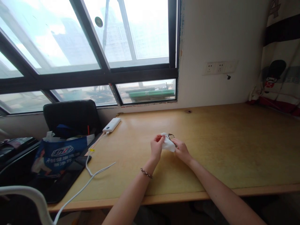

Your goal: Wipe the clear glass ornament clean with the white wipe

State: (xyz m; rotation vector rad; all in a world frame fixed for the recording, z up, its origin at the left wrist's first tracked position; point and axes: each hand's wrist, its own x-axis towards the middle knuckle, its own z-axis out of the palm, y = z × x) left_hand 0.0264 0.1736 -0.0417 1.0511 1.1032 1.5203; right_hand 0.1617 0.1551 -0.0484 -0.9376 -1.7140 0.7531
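Both hands, left hand (pixel 156 147) and right hand (pixel 181 150), pinch a white cloth (pixel 168 143) around glasses (pixel 171 136), fingers pressed together, above the surface (pixel 222 147).

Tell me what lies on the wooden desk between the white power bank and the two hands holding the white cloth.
In the head view, only bare wooden desk lies between the white power bank and the left hand; the right hand shares the white cloth.
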